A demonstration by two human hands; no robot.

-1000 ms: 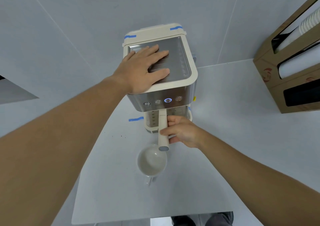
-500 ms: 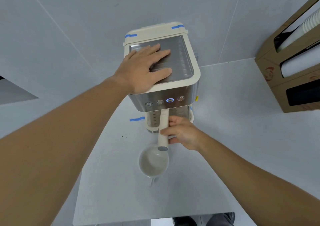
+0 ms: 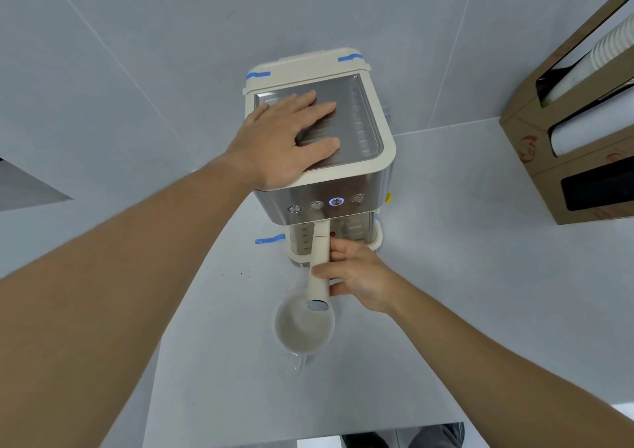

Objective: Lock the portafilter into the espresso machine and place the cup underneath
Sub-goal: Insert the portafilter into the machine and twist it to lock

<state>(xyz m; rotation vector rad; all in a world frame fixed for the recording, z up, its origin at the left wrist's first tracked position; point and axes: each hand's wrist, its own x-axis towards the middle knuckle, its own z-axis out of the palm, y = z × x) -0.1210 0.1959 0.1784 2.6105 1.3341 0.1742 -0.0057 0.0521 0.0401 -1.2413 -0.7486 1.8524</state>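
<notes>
A pale grey table (image 3: 446,276) is carrying everything, and it is meeting a tiled wall of the same grey behind. Standing at its back, the espresso machine (image 3: 360,186) is showing a cream body, a steel top tray and a steel front with four round buttons, one of them glowing blue. Strips of blue tape (image 3: 270,240) are sticking to the table beside its base and to its rear corners. At the right edge a brown cardboard dispenser (image 3: 535,145) is holding stacked paper cups.

The person's left hand (image 3: 284,142) is lying flat on the machine's top tray, fingers spread wide and pressing down, gripping nothing. The right hand (image 3: 356,272) is wrapping around the portafilter (image 3: 319,265), whose cream handle is sticking out from under the front of the machine toward the camera; the thumb is crossing over the handle and the fingers are curling behind it. The portafilter's head is hidden under the machine, so its seating cannot be told.

The white cup (image 3: 303,327) is sitting on the table in front of the machine, just below the handle's metal end, not under the spout.
</notes>
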